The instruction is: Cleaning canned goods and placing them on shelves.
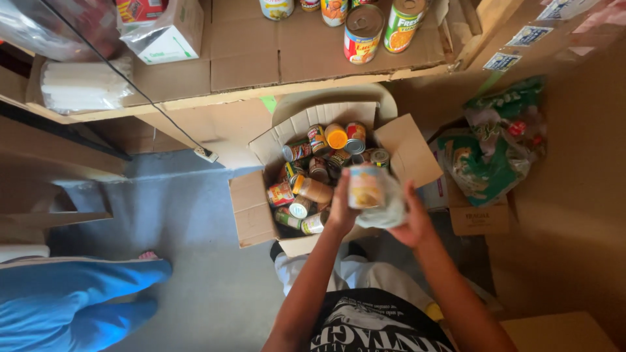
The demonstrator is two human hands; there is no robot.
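I am gripping a small can (365, 186) with my left hand (343, 207), fingers wrapped around its side, holding it up over the open cardboard box (254, 218). My right hand (412, 218) is closing on a pale cloth (389, 203) that is pressing against the can at its 3 o'clock side. The box below is lying full of mixed cans and jars (314, 190). At 12 o'clock, 2 larger cans (363, 32) are standing on a cardboard-covered shelf (261, 58). At 3 o'clock, a green bag (486, 163) is resting in another box.
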